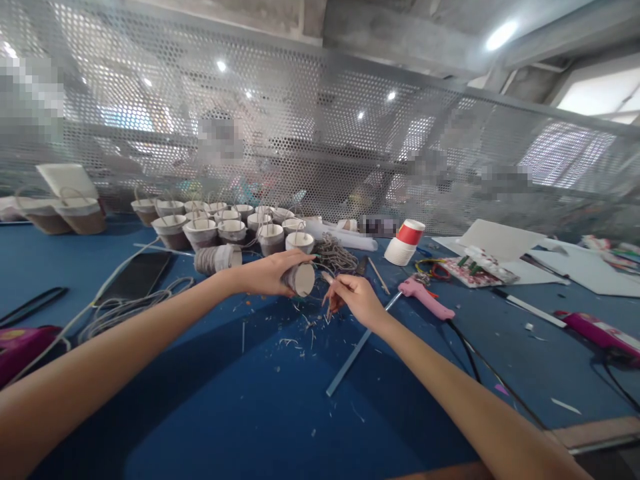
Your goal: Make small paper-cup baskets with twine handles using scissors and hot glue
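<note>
My left hand [273, 272] is wrapped round a small paper cup [301, 279] bound in twine, held on its side above the blue table with its flat base facing me. Just to its right, my right hand [353, 298] has its fingers pinched on a thin strand of twine [329, 308] close to the cup's base. Loose twine scraps [305, 327] lie scattered on the table below both hands. A tangle of twine [335, 255] sits just behind the cup.
Several finished twine-wrapped cups [220, 228] stand at the back left. A pink glue gun [425, 297], a glue stick [357, 352], a red and white cup stack [405, 242], a phone [137, 275] with cables, white card sheets [505, 240] and a perforated metal screen [320, 147] surround the spot.
</note>
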Available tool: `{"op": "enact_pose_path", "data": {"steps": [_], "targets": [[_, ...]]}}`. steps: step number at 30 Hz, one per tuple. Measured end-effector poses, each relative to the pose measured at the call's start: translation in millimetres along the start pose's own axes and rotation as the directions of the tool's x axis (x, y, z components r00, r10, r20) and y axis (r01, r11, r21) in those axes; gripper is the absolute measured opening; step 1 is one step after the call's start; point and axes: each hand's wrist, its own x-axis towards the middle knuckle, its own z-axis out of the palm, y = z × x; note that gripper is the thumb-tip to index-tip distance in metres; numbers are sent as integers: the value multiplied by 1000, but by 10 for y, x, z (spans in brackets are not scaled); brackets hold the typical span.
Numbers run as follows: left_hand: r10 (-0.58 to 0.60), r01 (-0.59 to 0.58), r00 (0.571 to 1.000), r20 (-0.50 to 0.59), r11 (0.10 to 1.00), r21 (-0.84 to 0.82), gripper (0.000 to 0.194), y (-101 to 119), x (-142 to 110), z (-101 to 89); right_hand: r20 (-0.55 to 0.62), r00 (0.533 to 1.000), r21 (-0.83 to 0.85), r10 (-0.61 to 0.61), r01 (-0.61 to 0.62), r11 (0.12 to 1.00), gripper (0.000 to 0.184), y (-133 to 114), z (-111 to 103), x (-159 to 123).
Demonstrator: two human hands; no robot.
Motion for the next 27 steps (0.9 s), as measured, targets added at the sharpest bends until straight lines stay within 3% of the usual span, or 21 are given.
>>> {"op": "enact_pose_path", "data": {"steps": [14,21,27], "targets": [[25,-22,998,52,997,-71,74,96,0,-33,37,999,25,18,-19,1000,39,69,17,7],[35,-32,999,28,993,-112,80,28,4,18,42,999,16,26,-26,1000,41,41,44,-20],[41,-39,999,10,990,-135,73,-4,3,55,8,999,11,36,-36,999,43,17,102,-42]]}}
